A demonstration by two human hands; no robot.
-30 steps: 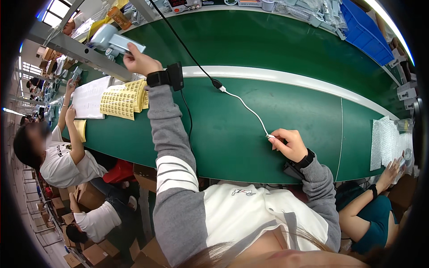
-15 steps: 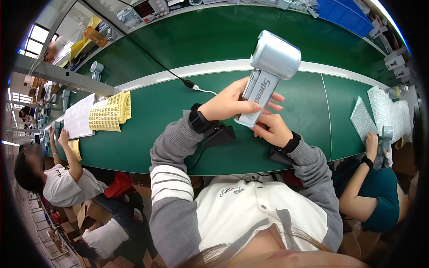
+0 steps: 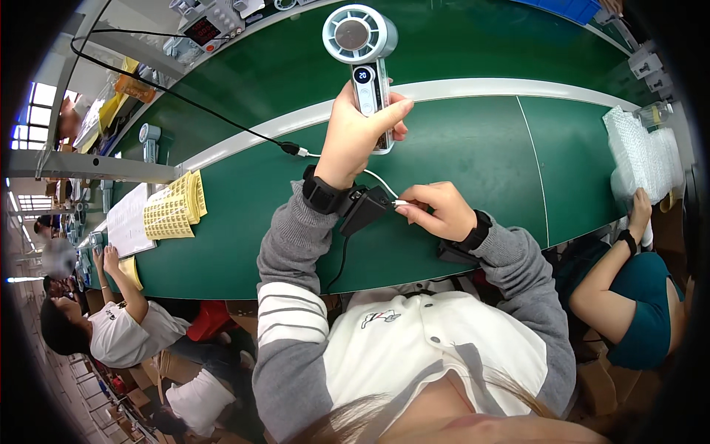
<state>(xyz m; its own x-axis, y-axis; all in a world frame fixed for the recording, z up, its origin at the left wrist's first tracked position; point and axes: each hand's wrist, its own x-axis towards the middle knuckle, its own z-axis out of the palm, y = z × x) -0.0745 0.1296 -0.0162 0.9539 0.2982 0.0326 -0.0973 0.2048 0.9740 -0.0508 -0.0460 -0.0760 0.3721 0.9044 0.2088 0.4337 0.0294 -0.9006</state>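
Observation:
A silver-grey handheld fan [image 3: 388, 41] stands upright in my left hand [image 3: 351, 137], whose fingers wrap its handle. Its round grille faces me, and a small display on the handle is lit. Below and to the right, my right hand [image 3: 447, 213] pinches the plug end [image 3: 400, 203] of a thin white cable [image 3: 379, 179], apart from the fan. The cable runs behind my left wrist to a black cord's connector [image 3: 293, 149]. A black box-shaped device [image 3: 365, 211] is strapped at my left wrist.
Yellow label sheets [image 3: 171, 211] and white paper [image 3: 130, 222] lie on the green table [image 3: 473, 140] at left, near a co-worker's hands. Bubble wrap [image 3: 642, 152] lies at right by another co-worker's hand. A white rail [image 3: 473, 89] crosses the table. A power supply [image 3: 207, 31] stands far left.
The fan has moved up and left and turned, so its grille and lit display now face me. My right hand has come away from the fan's base and now shows the cable's plug.

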